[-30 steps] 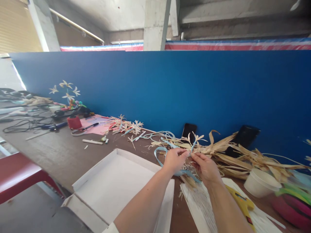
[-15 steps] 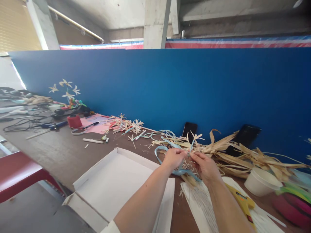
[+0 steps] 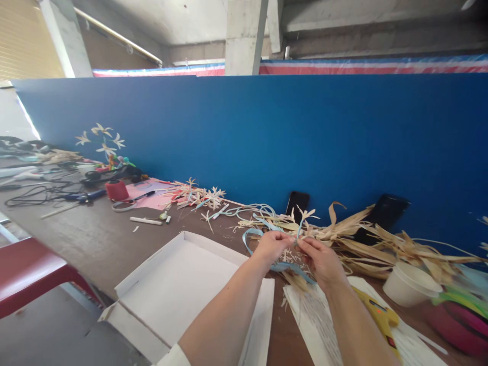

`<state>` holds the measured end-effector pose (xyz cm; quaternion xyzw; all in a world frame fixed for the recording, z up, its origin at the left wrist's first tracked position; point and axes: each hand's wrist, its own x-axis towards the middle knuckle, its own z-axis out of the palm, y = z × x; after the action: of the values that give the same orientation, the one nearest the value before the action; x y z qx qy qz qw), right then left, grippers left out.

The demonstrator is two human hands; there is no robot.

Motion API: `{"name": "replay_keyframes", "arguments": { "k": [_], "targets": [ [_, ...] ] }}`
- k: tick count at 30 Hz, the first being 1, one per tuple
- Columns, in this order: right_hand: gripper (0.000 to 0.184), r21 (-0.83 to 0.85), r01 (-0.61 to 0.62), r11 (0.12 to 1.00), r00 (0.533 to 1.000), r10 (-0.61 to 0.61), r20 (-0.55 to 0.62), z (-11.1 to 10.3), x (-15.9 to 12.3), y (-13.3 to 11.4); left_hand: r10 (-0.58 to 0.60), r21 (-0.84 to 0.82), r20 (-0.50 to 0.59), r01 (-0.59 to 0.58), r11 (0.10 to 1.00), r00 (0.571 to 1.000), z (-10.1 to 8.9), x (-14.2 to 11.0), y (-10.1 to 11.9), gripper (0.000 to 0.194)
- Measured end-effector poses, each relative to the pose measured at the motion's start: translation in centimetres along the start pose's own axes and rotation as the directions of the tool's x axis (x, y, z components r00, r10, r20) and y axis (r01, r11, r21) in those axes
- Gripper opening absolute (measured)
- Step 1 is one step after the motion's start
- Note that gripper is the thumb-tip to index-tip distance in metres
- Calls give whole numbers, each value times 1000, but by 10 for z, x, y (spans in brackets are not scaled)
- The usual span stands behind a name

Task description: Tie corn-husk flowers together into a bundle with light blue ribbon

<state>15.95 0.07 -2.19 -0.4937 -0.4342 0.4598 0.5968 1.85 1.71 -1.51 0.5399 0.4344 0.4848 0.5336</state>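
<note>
Between my two hands stands a small craft flower (image 3: 305, 215) with pale, husk-like petals and a light-blue wrapped stem. My left hand (image 3: 273, 247) pinches the lower stem from the left, thumb and forefinger pressed together. From the right, the fingertips of my right hand (image 3: 320, 259) close on the same stem. The fingers cover the exact point of contact. A light-blue ribbon (image 3: 292, 268) loops below and behind my left hand. Pale scraps lie on the table under both hands.
A white open box lid (image 3: 179, 290) lies left of my forearms. Dried husks (image 3: 366, 239) and two dark phones (image 3: 297, 203) are along the blue partition (image 3: 229, 132). A yellow glue gun (image 3: 377, 315), white cup (image 3: 412, 285) and several finished flowers (image 3: 206, 195) are nearby.
Both hands stay nearly in place, still pinching the stem. My fingertips have shifted slightly around it, and the blue strip that showed under my left fingers is less visible.
</note>
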Motion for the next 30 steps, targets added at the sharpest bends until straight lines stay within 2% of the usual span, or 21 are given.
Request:
{"name": "replay_keyframes", "arguments": {
  "k": [6, 9, 13, 16, 20, 26, 30],
  "targets": [
    [31, -25, -7, 1000, 1000, 7, 14, 0, 2, 4, 64, 112, -78, -55, 992, 995, 1, 4, -3, 18],
    [30, -47, 6, 999, 1000, -5, 9, 0, 3, 5, 172, 226, -125, -140, 964, 977, 2, 2, -2, 16],
    [27, -77, 26, 997, 1000, -26, -7, 0, 3, 4, 437, 459, -132, -335, 823, 890, 5, -7, 5, 8],
    [25, -93, 23, 995, 1000, -25, -19, 1, 3, 4, 546, 581, -92, -400, 708, 833, 7, -14, 8, 6],
    [22, -49, 21, 999, 999, -23, -44, 3, 2, 3, 583, 640, -54, -420, 644, 811, 11, -19, 9, 7],
    [19, 94, -50, 994, 997, 56, -52, 8, -3, -4, 566, 632, -82, -397, 666, 820, 18, -22, 5, 10],
    [22, 208, -88, 974, 994, 99, -43, 8, -4, -6, 583, 639, -73, -411, 650, 809, 20, -22, 2, 11]
  ]
}}
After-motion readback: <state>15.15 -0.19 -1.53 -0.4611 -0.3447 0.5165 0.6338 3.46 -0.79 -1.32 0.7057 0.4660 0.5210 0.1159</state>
